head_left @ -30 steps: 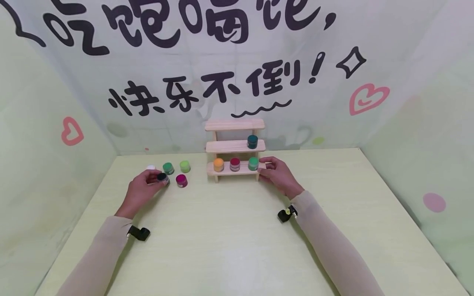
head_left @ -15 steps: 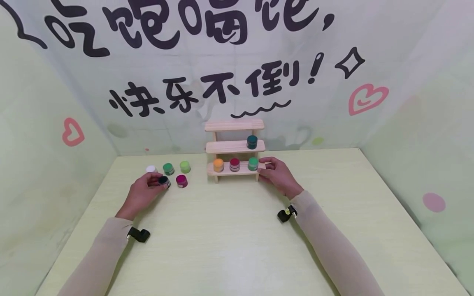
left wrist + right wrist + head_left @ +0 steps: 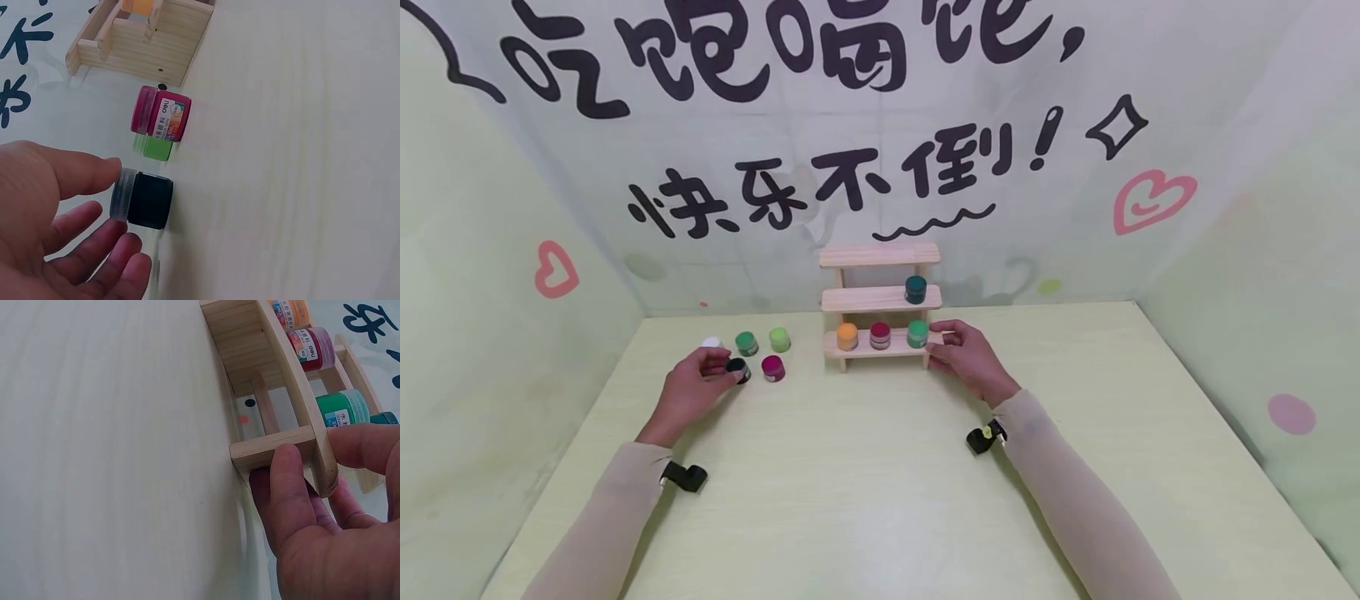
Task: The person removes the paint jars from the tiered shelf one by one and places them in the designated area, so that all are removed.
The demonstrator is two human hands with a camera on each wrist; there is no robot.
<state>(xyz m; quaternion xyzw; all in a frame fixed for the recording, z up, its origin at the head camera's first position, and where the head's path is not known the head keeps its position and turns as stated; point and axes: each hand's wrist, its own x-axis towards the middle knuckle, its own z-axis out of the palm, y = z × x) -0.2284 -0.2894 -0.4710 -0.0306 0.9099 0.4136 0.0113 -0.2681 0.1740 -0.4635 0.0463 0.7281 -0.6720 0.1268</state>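
Head view, hands (image 3: 688,390) (image 3: 972,358) touching cylindrical jar (image 3: 742,371), stepped wooden rack (image 3: 861,300)

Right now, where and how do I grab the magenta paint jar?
Probably pinch the magenta paint jar across its lid, from the near side: it stands upright, with the light green jar behind and the dark jar to its left.
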